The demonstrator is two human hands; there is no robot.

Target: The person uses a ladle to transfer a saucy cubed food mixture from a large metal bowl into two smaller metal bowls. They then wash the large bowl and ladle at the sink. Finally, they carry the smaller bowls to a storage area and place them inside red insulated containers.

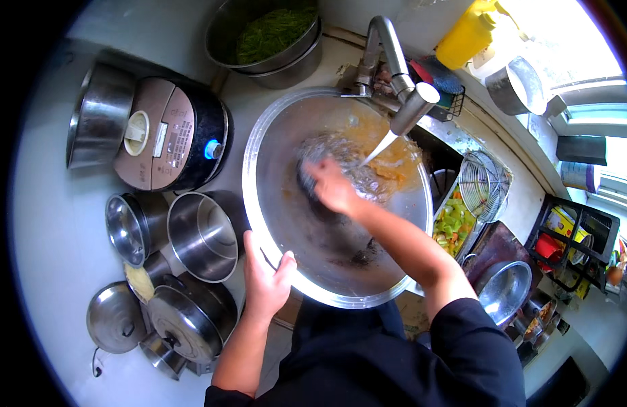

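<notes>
A large, wide metal basin (273, 203) is tilted under the faucet (414, 109), and a stream of water (379, 149) pours into it. My left hand (266, 280) grips its rim at the lower left, thumb on the rim. Inside the basin is my right hand (333, 187), blurred by motion, over swirling water (339, 152). Whether its fingers hold anything cannot be made out. Brownish residue (390, 168) lies along the basin's upper right side, and a dark patch (362, 254) shows on its lower wall.
At the left stand a rice cooker (155, 135), an open steel pot (204, 236) and a lidded pot (183, 323). Behind is a pot of greens (275, 38). On the right are a tray of chopped vegetables (453, 221), a wire strainer (481, 183) and a metal bowl (504, 290).
</notes>
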